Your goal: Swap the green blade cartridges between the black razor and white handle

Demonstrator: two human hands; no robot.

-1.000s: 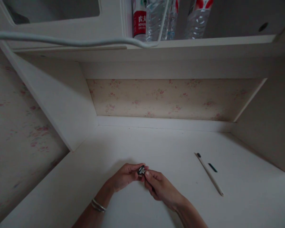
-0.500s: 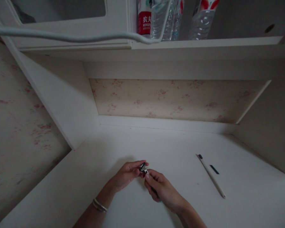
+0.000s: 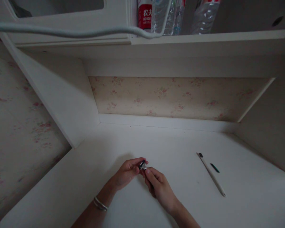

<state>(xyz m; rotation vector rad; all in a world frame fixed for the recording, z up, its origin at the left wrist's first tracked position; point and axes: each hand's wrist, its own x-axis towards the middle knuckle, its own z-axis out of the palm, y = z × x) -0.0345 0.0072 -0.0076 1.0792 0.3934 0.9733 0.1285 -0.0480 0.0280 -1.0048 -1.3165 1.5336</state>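
Observation:
Low in the middle of the head view, a small black and silver metal piece (image 3: 142,164) is held above the white desk. My left hand (image 3: 126,172) is closed on its black side, with thumb and fingers pinching it. My right hand (image 3: 159,185) comes in from the lower right, closed, its thumb and forefinger at the silver end. The palm and curled fingers of the right hand hide whatever else is in it. The exact kind of the piece is too small to make out.
To the right on the desk (image 3: 166,142) lies a slim white stick (image 3: 212,175) with a dark tip, beside a short dark strip (image 3: 215,167). Overhead, a white shelf (image 3: 204,38) holds several plastic bottles (image 3: 165,17). A pale bent tube (image 3: 85,32) crosses in front of it.
The view has tilted slightly downward. My right hand has turned a little, and the dark part seen under it before is now mostly hidden. Both hands stay on the small piece.

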